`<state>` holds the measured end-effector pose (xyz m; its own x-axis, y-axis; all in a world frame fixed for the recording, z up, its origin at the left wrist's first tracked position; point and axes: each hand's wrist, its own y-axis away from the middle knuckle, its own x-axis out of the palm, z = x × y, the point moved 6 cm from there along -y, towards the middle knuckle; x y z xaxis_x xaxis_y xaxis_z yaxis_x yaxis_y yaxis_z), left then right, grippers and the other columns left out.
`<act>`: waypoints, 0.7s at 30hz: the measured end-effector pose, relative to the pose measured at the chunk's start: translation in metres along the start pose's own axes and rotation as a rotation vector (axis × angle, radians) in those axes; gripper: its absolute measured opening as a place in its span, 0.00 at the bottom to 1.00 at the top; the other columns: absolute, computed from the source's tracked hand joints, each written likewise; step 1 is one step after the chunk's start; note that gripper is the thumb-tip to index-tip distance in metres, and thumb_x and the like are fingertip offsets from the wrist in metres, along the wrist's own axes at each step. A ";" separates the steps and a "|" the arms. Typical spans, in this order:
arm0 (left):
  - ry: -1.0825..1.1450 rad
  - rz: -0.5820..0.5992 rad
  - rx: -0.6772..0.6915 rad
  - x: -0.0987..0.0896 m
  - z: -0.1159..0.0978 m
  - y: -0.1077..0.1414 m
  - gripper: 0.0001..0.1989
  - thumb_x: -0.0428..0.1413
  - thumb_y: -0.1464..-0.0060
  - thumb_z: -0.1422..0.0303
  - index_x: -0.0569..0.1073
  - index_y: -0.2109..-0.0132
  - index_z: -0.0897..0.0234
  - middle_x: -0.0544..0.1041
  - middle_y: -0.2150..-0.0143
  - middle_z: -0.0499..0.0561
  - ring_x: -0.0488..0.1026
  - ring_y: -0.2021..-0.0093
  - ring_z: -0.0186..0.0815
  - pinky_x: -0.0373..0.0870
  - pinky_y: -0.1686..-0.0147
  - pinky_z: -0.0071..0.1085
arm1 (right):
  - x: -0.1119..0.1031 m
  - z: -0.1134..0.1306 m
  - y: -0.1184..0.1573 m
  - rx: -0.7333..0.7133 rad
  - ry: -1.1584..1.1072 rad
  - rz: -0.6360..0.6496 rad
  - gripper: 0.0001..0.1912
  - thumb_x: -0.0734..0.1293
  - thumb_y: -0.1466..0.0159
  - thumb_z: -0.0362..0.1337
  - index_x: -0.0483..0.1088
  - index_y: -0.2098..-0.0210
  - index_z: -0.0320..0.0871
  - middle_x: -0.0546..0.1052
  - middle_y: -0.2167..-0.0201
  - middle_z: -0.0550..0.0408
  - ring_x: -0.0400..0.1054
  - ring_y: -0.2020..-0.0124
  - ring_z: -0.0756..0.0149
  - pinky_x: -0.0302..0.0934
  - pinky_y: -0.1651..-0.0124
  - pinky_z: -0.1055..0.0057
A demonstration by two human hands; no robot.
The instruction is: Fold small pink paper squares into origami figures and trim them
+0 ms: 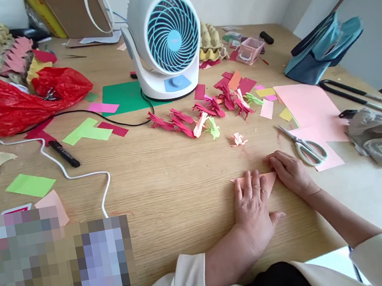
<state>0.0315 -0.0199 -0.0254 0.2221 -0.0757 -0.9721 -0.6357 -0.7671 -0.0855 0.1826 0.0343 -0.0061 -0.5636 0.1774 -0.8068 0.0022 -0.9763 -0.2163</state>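
Note:
A folded piece of pink paper (270, 183), roughly triangular, lies on the table in front of me. My left hand (254, 208) rests flat across it, fingers stretched and thumb out to the side, covering much of its middle. At the paper's right corner, my right hand (291, 173) is closed with its fingers curled, pinching that corner. Scissors with white handles (311, 151) lie just beyond my right hand. A small pale pink folded paper figure (238, 139) sits a little past the left hand. Farther back are several red folded paper figures (180, 121) and a light green one (214, 129).
A white fan (165, 39) stands at the back centre. Pink sheets (313, 111), a blue bag (322, 50) and a grey cloth-like bundle (374, 135) are on the right. Leftward lie a red plastic bag (21, 101), a black marker (64, 154), green paper (30, 185) and a white cable (67, 174).

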 end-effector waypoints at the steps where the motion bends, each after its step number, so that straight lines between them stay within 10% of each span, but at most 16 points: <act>1: 0.009 -0.007 0.003 0.000 0.001 0.000 0.44 0.47 0.43 0.43 0.50 0.29 0.67 0.46 0.27 0.59 0.42 0.27 0.50 0.46 0.32 0.52 | 0.000 0.001 0.000 -0.001 0.003 -0.002 0.16 0.55 0.29 0.42 0.70 0.65 0.44 0.71 0.72 0.53 0.67 0.70 0.64 0.62 0.65 0.67; 21: 0.032 0.044 0.062 0.005 0.009 0.001 0.42 0.47 0.39 0.49 0.42 0.28 0.68 0.44 0.26 0.59 0.38 0.27 0.53 0.43 0.33 0.57 | 0.001 0.005 -0.003 -0.011 -0.035 -0.003 0.16 0.54 0.29 0.39 0.70 0.65 0.42 0.73 0.68 0.51 0.68 0.66 0.65 0.62 0.59 0.69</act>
<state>0.0254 -0.0149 -0.0318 0.2157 -0.1293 -0.9679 -0.6899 -0.7216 -0.0573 0.1779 0.0365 -0.0035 -0.5918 0.1756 -0.7867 0.0099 -0.9743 -0.2249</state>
